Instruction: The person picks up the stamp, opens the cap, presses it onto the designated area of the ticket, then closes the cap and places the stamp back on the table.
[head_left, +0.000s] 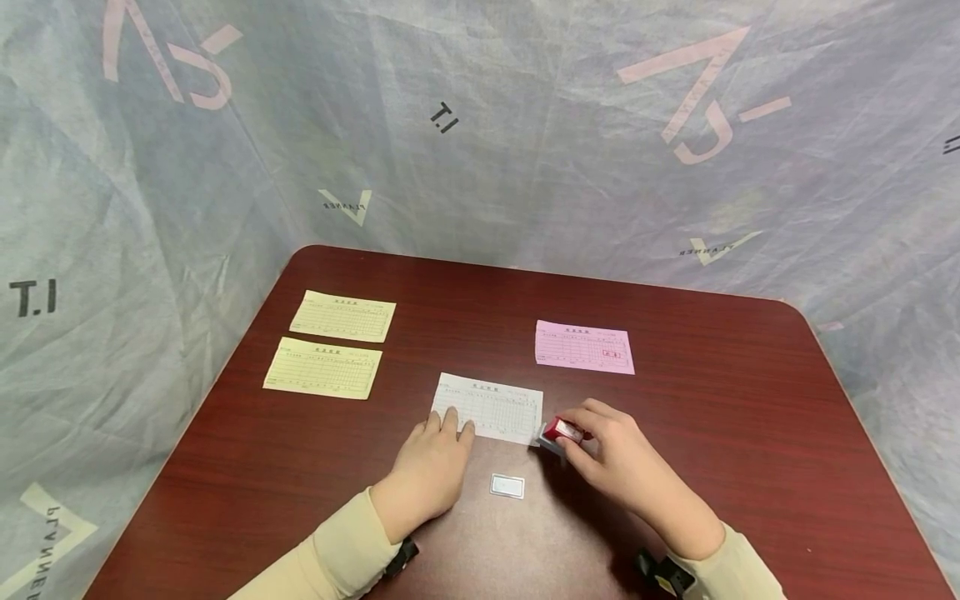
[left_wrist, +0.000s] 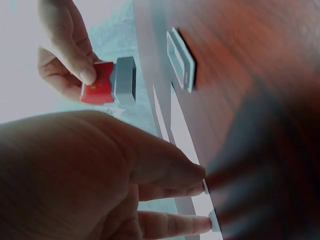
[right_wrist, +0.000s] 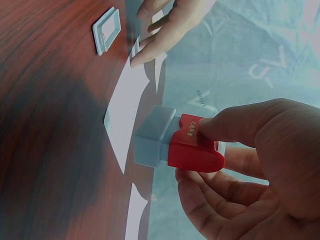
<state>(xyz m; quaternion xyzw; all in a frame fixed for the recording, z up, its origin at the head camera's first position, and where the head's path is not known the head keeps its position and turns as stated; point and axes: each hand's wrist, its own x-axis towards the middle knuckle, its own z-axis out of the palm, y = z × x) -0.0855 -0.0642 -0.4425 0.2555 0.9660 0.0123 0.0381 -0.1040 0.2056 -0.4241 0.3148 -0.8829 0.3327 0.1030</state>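
Between thumb and fingers my right hand (head_left: pixel 618 454) pinches a self-inking stamp (right_wrist: pixel 192 142) with a red top and a grey base. The stamp is held just above the table at the right end of a white printed slip (head_left: pixel 491 406), its grey base facing down. My left hand (head_left: pixel 431 467) rests its outstretched fingertips on the lower left part of that slip. Nearer me, between the two hands, a small grey rectangular cap (head_left: pixel 507 486) with a raised rim lies on the table; the left wrist view shows this cap (left_wrist: pixel 181 60) from the side.
Two yellow slips (head_left: pixel 343 317) lie one behind the other at the left of the dark red wooden table (head_left: pixel 465 333). A pink slip (head_left: pixel 577 346) with a red stamped mark lies at the back right. Grey printed cloth (head_left: pixel 525 208) hangs around the table.
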